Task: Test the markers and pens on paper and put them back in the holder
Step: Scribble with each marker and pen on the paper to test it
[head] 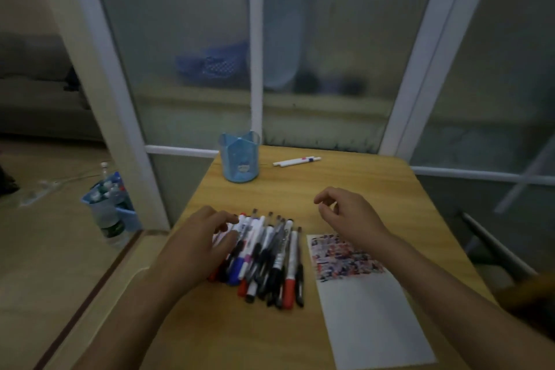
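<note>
A pile of several markers and pens point(270, 258) lies side by side on the wooden table point(375, 189). My left hand point(195, 246) rests on the left part of the pile, fingers spread over the pens. My right hand point(345, 216) hovers above the table to the right of the pile, fingers loosely curled and holding nothing. Under my right wrist lies a white paper sheet point(369, 309) with coloured scribbles on its upper part. A blue translucent holder point(239, 159) stands at the table's far left. Two white pens point(295, 161) lie to its right.
A glass partition with white frames rises just behind the table. On the floor to the left stands a blue bin point(111, 207) with bottles in it. The table's left edge runs close to my left forearm.
</note>
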Motion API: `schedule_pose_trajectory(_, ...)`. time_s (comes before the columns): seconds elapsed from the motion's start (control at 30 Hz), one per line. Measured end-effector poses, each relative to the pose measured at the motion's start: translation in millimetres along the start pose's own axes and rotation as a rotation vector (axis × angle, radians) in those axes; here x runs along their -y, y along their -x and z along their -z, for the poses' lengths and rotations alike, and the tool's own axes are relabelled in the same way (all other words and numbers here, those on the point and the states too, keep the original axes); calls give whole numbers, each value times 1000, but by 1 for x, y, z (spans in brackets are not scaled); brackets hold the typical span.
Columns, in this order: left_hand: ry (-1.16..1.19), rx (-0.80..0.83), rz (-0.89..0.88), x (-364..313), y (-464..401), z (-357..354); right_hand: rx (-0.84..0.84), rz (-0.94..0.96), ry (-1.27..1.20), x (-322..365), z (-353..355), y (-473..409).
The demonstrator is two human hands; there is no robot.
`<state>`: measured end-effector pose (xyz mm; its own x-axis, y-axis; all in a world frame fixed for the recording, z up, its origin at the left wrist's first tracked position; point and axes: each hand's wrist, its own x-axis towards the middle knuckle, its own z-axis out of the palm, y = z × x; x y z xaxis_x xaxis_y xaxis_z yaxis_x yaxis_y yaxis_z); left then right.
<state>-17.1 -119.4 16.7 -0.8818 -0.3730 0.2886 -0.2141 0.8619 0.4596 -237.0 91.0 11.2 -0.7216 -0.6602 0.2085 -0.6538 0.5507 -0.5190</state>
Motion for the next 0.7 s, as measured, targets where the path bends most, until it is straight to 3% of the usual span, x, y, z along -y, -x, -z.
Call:
schedule_pose_trajectory(0.4,0,47,-27,6,-35,-19,-73,92,380,-35,-24,-145)
schedule_pose_trajectory(0.7,13,31,-1,21,-53,-22,27,133,465,-42,-48,-207)
